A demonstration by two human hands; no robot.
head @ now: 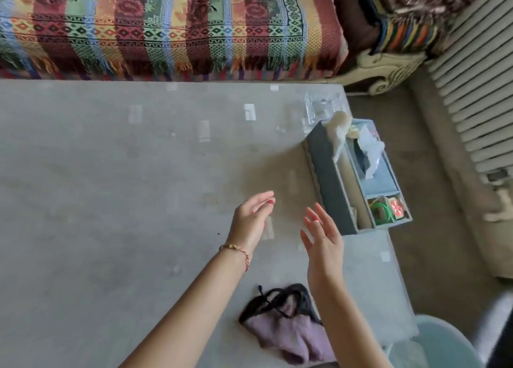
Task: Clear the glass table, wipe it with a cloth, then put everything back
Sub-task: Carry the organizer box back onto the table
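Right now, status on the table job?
Left hand, right hand open, hovering. Grey organizer box on glass table. Purple cloth near edge.

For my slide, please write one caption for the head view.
Both open hands, left hand and right hand, reach toward the grey organiser box on the glass table, near a purple cloth.
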